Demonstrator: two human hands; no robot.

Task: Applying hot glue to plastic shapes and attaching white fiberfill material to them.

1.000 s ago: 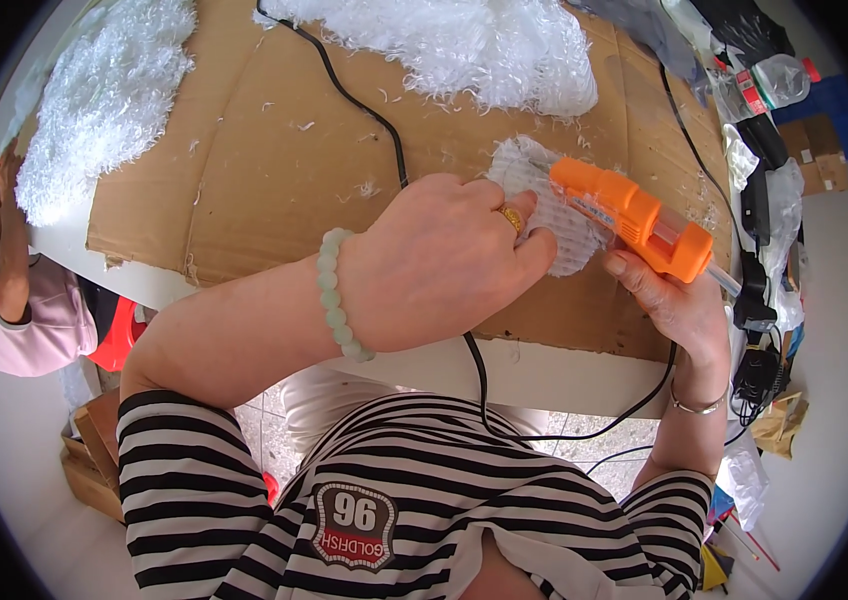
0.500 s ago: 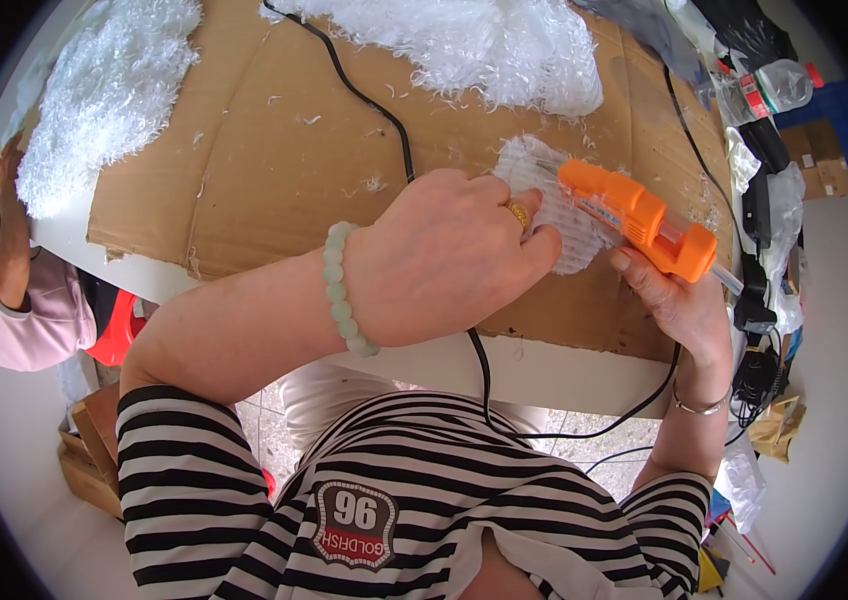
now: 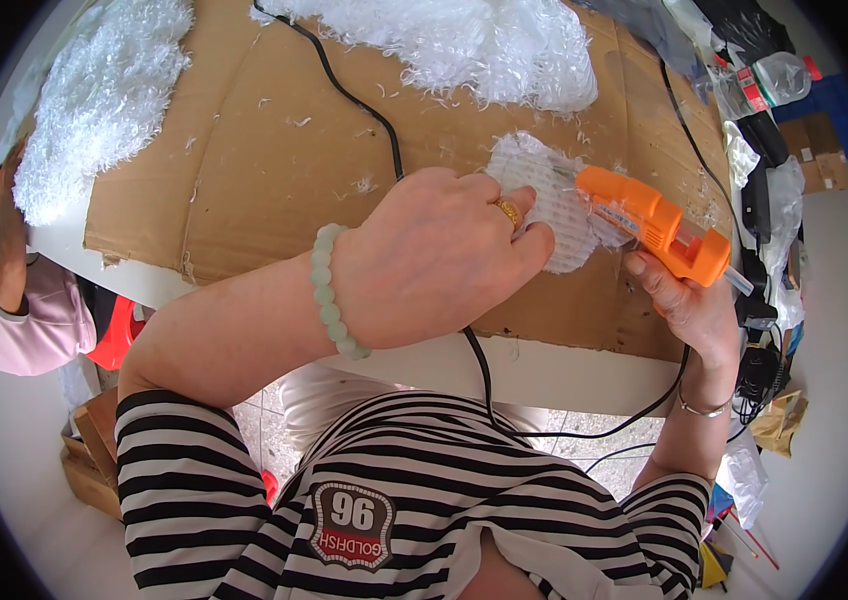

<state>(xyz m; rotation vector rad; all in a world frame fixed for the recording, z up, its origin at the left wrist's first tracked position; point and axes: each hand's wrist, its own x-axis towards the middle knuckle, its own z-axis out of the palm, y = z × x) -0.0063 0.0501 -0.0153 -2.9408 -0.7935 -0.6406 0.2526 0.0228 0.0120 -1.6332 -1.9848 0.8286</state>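
My right hand (image 3: 692, 312) is closed round the handle of an orange hot glue gun (image 3: 634, 205), with a clear glue stick jutting from its rear. The gun's tip points left, at the far right part of a small white ribbed fabric piece (image 3: 566, 238). My left hand (image 3: 439, 262) lies over the left side of that piece, fingers bent and gripping it; the fingertips are partly hidden beneath the hand. Glue strands or loose fibres show near the nozzle, though I cannot tell which.
A brown cardboard sheet (image 3: 274, 150) covers the white table (image 3: 554, 375). White shaggy fabric (image 3: 504, 50) lies at the back, with another shaggy piece (image 3: 104, 100) at far left. A black cable (image 3: 364, 100) crosses the cardboard. Another person (image 3: 29, 310) sits left; a plastic bottle (image 3: 782, 82) lies right.
The glue gun and my right hand have shifted slightly right, so the nozzle sits farther from my left fingers. My left hand has moved slightly left and still grips the fabric piece.
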